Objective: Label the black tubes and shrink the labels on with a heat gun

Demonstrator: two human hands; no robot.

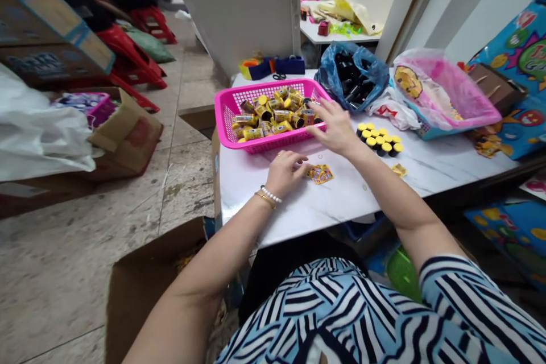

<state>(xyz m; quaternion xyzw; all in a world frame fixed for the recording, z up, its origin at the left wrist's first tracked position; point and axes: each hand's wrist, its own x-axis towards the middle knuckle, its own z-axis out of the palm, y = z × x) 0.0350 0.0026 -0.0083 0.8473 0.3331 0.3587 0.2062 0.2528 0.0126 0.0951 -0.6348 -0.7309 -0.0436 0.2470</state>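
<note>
My right hand reaches over the front right corner of a pink plastic basket, its thumb and fingers spread. Small canisters with yellow labels, some showing yellow lids, are heaped inside. One canister lies close to the gap between that thumb and fingers, without a clear grip on it. My left hand rests on the white marbled table, fingers loosely bent and apart, holding nothing visible. Its thumb is beside a few small yellow printed labels. Right of my right forearm stand rows of black canisters with yellow lids.
Behind them sits a blue plastic bag of black canisters. A lined pink basket stands at the right. Scissors lie behind the pink basket. An open carton is on the floor at left, near red stools and a person.
</note>
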